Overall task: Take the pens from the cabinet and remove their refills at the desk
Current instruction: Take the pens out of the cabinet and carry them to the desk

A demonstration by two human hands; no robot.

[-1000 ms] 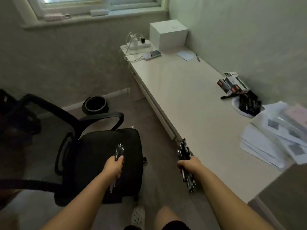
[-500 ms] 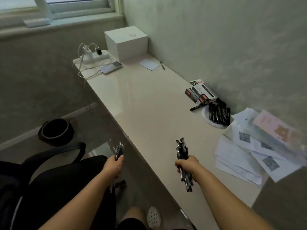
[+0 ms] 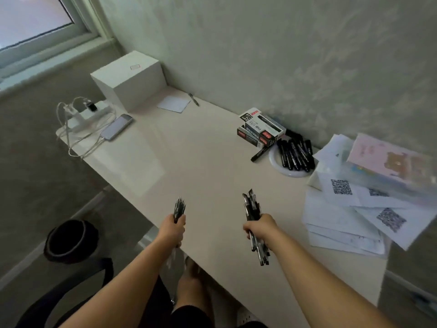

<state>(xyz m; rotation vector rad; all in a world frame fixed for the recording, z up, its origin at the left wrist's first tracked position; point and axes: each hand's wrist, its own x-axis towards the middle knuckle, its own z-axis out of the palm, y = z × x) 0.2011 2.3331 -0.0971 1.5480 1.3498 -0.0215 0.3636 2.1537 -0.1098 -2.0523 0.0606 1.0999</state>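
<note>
Head view, left to right. Your left hand (image 3: 172, 229) grips a thin pen bundle (image 3: 179, 207) at the bench (image 3: 189, 157) edge; a slack release there would likely send pens to the floor. Your right hand (image 3: 259, 229) has its fingers closed round a thicker bundle (image 3: 252, 204) over the bench; its lower ends splay, so some could slip. Farther right, markers (image 3: 294, 153) fill a dish; keep the pens separate or they may mix.

– Where is the camera?
– On my head, looking forward and steeply down over the desk (image 3: 201, 162), close to my forearms.
– What does it reach?
– The wall (image 3: 283, 55) behind, the window (image 3: 35, 17) upper left.
</note>
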